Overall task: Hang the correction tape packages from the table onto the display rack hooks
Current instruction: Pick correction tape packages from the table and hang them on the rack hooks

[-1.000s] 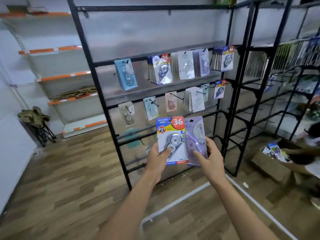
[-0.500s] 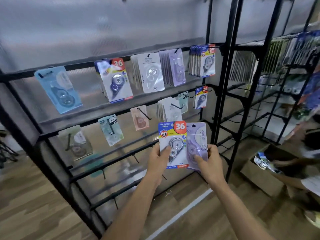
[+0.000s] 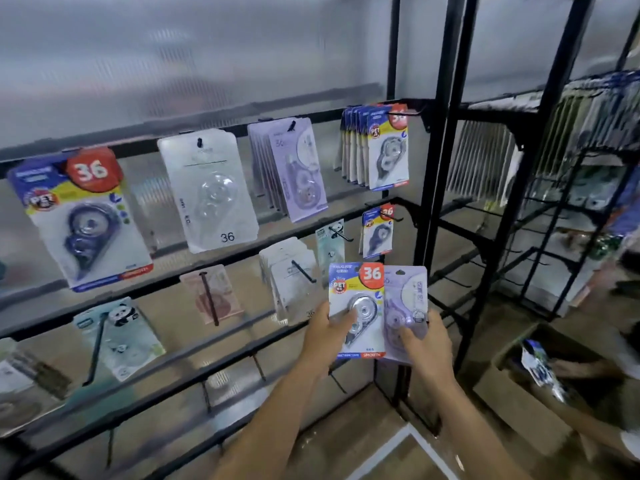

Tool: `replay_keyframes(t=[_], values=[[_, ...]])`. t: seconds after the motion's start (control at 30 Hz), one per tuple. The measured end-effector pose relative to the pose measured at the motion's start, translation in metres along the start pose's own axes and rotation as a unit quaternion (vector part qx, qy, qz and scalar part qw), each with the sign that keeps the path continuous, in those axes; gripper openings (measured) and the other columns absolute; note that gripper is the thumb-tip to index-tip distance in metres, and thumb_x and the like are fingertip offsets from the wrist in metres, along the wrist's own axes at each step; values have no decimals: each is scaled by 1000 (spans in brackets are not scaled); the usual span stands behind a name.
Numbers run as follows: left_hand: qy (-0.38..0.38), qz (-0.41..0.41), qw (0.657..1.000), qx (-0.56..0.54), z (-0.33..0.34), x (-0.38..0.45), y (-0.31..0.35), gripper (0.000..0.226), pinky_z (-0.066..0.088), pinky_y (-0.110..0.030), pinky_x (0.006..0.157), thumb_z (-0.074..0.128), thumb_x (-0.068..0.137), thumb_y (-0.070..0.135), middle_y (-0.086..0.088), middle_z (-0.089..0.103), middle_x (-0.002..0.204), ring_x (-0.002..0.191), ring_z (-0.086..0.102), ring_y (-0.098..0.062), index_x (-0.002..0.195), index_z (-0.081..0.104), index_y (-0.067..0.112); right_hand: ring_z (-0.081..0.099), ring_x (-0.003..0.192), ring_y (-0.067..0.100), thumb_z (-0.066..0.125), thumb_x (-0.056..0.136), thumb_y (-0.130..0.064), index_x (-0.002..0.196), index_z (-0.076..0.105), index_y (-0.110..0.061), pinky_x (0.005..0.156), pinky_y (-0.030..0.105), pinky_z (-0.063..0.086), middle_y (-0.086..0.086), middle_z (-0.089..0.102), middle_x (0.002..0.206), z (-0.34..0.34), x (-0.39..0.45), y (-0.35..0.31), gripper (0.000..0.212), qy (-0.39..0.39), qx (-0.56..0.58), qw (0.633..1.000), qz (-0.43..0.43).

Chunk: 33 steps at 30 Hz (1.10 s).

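My left hand [image 3: 327, 336] grips a blue and yellow correction tape package [image 3: 356, 289] marked 36, thumb across its blister. My right hand [image 3: 424, 344] holds a lilac correction tape package [image 3: 407, 292] right beside it, the two cards side by side and upright. Both are held in front of the black display rack [image 3: 429, 188], just below its middle rail. On the rack's hooks hang a matching blue stack [image 3: 381, 147], a lilac stack [image 3: 294, 168], a clear white package [image 3: 207, 188] and a single small blue package [image 3: 377, 232]. An empty hook [image 3: 341, 233] juts out just above my left hand.
A second black rack [image 3: 540, 188] with hanging stock stands to the right. On the floor at the lower right another person's hand [image 3: 571, 368] reaches into a cardboard box [image 3: 519, 403] of packages. Several bare hooks stick out of the lower rails.
I have come closer to the rack and the view has turned right and down. Both hands keep the same hold on the two packages, now nearer the middle rail's hooks.
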<state>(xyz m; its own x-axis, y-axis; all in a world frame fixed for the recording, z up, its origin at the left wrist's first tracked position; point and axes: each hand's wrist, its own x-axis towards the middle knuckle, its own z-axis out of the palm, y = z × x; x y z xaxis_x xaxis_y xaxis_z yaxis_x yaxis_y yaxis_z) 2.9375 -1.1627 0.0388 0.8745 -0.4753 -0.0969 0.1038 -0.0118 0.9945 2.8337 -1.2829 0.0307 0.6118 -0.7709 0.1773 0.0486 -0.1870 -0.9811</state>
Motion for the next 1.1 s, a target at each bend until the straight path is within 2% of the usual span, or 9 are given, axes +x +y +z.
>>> replay_keyframes(t=[0.13, 0.27, 0.37, 0.47, 0.53, 0.63, 0.8, 0.93, 1.1], values=[[46, 23, 998, -45, 18, 22, 8, 22, 58, -30, 61, 63, 90, 8, 0, 75, 96, 82, 72, -17, 112, 60, 12, 57, 81, -18, 70, 73, -37, 103, 54, -22, 61, 2, 43, -19, 60, 94, -2, 54, 11, 37, -66, -23, 997, -22], [106, 34, 993, -33, 32, 35, 10, 18, 56, -24, 61, 63, 90, 13, 4, 74, 95, 81, 71, -11, 107, 64, 18, 62, 97, 18, 71, 82, -18, 107, 57, -18, 84, 39, 52, 1, 66, 106, -3, 92, 27, 29, -110, -38, 993, -9], [139, 46, 989, -18, 45, 44, 13, 18, 58, -27, 64, 64, 90, 16, 2, 74, 98, 86, 71, -16, 108, 64, 17, 61, 92, 19, 69, 81, -13, 101, 56, -18, 75, 35, 49, -2, 65, 99, -8, 109, 29, 24, -115, -34, 993, -25], [146, 82, 986, -14, 59, 53, 28, 16, 59, -31, 71, 65, 90, 18, 3, 73, 99, 89, 70, -14, 106, 63, 18, 60, 85, -4, 70, 81, -16, 99, 53, -26, 60, 15, 42, -17, 61, 95, -19, 120, 25, 26, -104, -6, 994, -31], [143, 119, 982, -11, 71, 59, 47, 13, 58, -25, 68, 66, 90, 17, 6, 74, 96, 87, 70, -9, 102, 64, 22, 58, 81, -10, 69, 75, -28, 101, 53, -23, 57, 10, 41, -17, 61, 96, -27, 128, 21, 31, -110, 15, 993, -33], [131, 163, 978, 7, 92, 73, 85, 12, 59, -32, 70, 66, 89, 18, 4, 73, 95, 87, 70, -16, 97, 63, 27, 59, 85, 0, 69, 71, -37, 108, 53, -16, 62, 17, 42, -9, 62, 99, -37, 141, 21, 45, -126, 31, 991, -28], [86, 214, 973, 4, 131, 95, 138, 10, 59, -36, 70, 65, 90, 18, -8, 72, 100, 87, 71, -23, 99, 61, 22, 62, 95, 20, 70, 84, -19, 112, 54, -13, 73, 30, 48, 3, 63, 107, -40, 157, 31, 33, -128, 17, 992, -9], [75, 238, 968, 17, 150, 111, 162, 9, 60, -41, 74, 65, 91, 21, -7, 71, 101, 89, 71, -23, 97, 59, 23, 62, 99, 21, 69, 83, -16, 111, 55, -15, 85, 40, 52, 4, 65, 110, -39, 167, 31, 31, -135, 37, 990, 6], [76, 259, 963, 6, 159, 121, 171, 9, 60, -41, 73, 64, 91, 21, -9, 70, 102, 91, 71, -24, 97, 59, 22, 62, 101, 17, 67, 85, -13, 109, 53, -19, 88, 41, 52, 0, 63, 109, -37, 177, 28, 29, -143, 48, 989, 15]])
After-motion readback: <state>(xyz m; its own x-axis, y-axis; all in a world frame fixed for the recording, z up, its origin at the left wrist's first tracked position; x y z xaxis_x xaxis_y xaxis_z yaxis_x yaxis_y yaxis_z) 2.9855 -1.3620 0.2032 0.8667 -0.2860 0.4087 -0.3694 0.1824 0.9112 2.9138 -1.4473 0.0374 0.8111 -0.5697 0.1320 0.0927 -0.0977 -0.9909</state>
